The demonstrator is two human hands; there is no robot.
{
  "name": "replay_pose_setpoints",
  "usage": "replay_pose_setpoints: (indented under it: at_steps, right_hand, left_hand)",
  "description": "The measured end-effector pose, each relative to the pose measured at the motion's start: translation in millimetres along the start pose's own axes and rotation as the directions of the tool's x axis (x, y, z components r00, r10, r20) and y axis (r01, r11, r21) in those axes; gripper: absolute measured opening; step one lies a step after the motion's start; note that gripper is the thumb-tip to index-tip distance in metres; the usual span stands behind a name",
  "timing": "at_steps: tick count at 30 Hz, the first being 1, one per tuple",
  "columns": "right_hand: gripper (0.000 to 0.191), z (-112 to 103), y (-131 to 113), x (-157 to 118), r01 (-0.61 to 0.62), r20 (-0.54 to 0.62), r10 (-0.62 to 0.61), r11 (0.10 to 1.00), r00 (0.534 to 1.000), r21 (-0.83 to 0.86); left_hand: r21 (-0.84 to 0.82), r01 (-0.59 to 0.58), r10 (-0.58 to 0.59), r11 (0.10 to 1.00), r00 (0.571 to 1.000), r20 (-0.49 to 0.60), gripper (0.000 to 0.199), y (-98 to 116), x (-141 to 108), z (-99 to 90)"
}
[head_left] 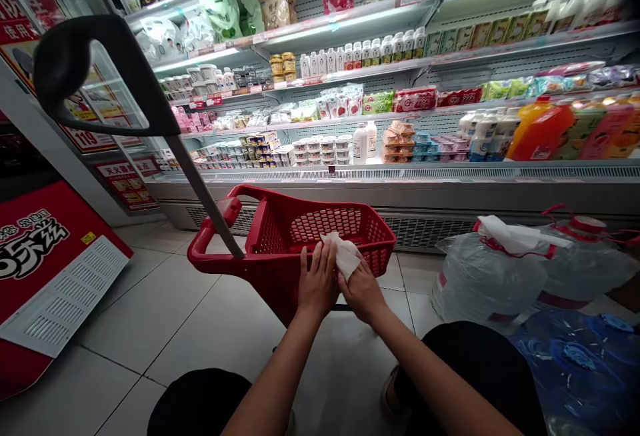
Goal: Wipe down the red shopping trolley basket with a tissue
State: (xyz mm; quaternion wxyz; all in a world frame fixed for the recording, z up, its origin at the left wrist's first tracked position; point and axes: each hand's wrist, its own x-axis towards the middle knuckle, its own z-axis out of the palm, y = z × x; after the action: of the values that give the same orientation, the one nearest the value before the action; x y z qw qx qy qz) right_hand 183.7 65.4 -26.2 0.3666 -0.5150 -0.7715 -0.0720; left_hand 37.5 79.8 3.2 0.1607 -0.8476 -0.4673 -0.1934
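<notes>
A red shopping basket on wheels with perforated walls stands in front of me, its long black pull handle raised to the left. My right hand is closed on a crumpled white wipe, which lies over the near rim of the basket. Beside it, my left hand rests against the basket's near side, fingers stretched out and pointing up to the rim. Its fingertips reach the left edge of the wipe. The right fingertips are partly hidden under the wipe.
Behind the basket runs an open refrigerated display with drinks and dairy on several shelves. Large bagged water bottles and blue water jugs stand on the right. A red and white freezer cabinet is at the left, on the tiled floor.
</notes>
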Motion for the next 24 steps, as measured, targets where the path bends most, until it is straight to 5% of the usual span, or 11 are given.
replay_pose_setpoints:
  at_steps: [3, 8, 11, 16, 21, 24]
  right_hand:
    - [0.062, -13, 39, -9, 0.015, 0.014, -0.014, 0.998, 1.000, -0.062]
    - [0.058, -38, 122, -23, -0.206, 0.015, 0.210, 0.966, 0.978, -0.154]
    - [0.059, -45, 143, -23, -0.301, -0.006, 0.304, 0.939, 0.953, -0.165]
    - [0.054, -35, 102, -7, -0.254, -0.030, 0.252, 0.961, 0.967, -0.113]
    - [0.062, -10, 24, 9, -0.005, -0.072, 0.009, 0.999, 0.997, 0.048]
    - [0.064, -7, 10, 9, 0.054, -0.086, -0.048, 0.996, 0.995, 0.070]
  left_hand:
    - [0.005, -0.032, 0.032, 0.999, 0.999, 0.022, 0.101, -5, 0, -4.1]
    - [-0.013, -0.031, 0.031, 0.999, 1.000, 0.003, 0.104, -6, 0, -6.5]
    - [-0.020, -0.032, 0.032, 0.999, 0.999, -0.009, 0.103, -4, -1, -6.1]
    - [-0.018, -0.030, 0.029, 0.999, 0.999, -0.020, 0.103, -3, -1, -5.3]
    - [0.040, -0.038, 0.041, 0.998, 0.997, -0.060, 0.092, -6, -2, -3.0]
    - [0.091, -0.056, 0.063, 0.994, 0.995, -0.076, 0.088, -10, -5, -3.7]
